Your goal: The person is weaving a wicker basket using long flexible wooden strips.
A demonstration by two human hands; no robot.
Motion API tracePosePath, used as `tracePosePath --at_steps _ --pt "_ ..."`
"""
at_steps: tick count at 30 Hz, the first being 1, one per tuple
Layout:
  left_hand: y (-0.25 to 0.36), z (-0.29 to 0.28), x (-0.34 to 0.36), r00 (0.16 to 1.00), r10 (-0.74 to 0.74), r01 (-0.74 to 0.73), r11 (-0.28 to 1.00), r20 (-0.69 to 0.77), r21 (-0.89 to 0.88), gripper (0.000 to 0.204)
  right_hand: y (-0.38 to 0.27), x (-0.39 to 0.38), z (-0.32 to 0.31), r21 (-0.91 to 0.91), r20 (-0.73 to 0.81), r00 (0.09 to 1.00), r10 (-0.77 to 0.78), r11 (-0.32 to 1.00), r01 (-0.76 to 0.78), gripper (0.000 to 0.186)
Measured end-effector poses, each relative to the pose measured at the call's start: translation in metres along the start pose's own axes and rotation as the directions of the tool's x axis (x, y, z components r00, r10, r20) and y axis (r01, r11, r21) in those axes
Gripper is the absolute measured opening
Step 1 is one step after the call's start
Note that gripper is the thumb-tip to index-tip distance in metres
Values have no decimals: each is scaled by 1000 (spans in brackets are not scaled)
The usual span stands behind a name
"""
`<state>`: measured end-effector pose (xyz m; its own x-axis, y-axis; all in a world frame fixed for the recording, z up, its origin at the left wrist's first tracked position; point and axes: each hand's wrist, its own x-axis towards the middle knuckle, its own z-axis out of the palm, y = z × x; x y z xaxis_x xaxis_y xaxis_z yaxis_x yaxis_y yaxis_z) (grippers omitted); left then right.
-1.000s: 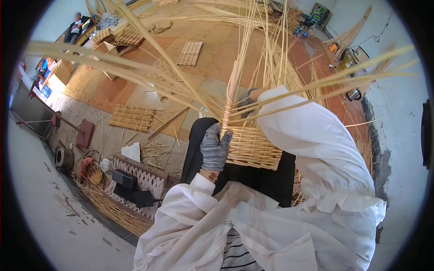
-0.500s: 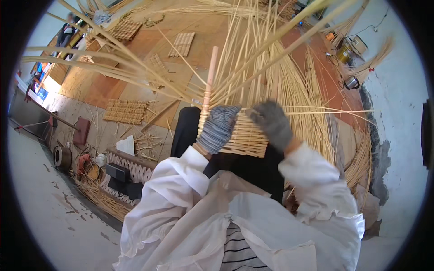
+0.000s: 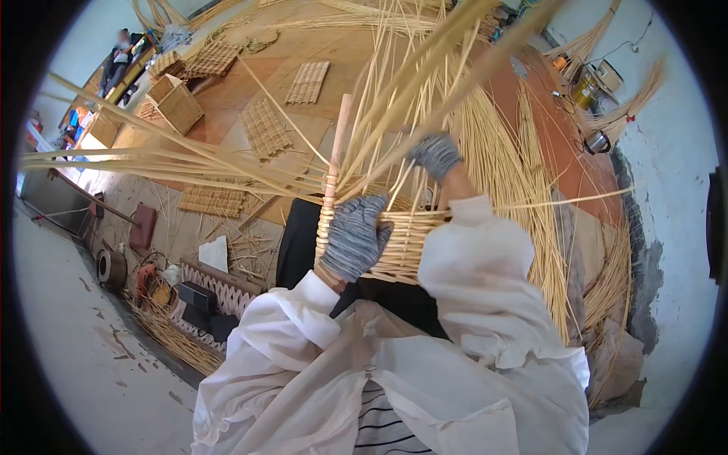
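Observation:
A half-woven wicker panel rests over my dark-clad lap, with long pale rods fanning out from its far edge. My left hand, in a grey knitted glove, closes over its left part, thumb on the weave. Just beyond the fingers, a smooth wooden stick stands up at the panel's left edge, bound by the weave lower down. My right hand, gloved alike, is raised beyond the panel with curled fingers at a wicker rod; its fingertips are partly hidden among the rods.
Loose rods lie in a thick bundle ahead to the right. Woven mats and a wicker box are spread on the floor. A metal pot and red power tool sit at left. A person sits far back left.
My right hand has moved up and away from the panel's top edge, toward the standing rods. My left hand and the panel have shifted slightly left and nearer in the picture.

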<state>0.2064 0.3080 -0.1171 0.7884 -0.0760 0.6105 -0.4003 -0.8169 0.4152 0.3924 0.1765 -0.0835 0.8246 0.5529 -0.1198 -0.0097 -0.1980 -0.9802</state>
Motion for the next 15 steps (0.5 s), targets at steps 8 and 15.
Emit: tracePosePath --at_steps 8,15 --pt "6 -2 6 973 -211 211 977 97 11 28 46 -55 5 203 -249 778 -577 754 624 24" --pt "-54 50 54 833 -284 313 950 474 19 25 -16 -147 35 -398 -218 783 -582 786 473 23"
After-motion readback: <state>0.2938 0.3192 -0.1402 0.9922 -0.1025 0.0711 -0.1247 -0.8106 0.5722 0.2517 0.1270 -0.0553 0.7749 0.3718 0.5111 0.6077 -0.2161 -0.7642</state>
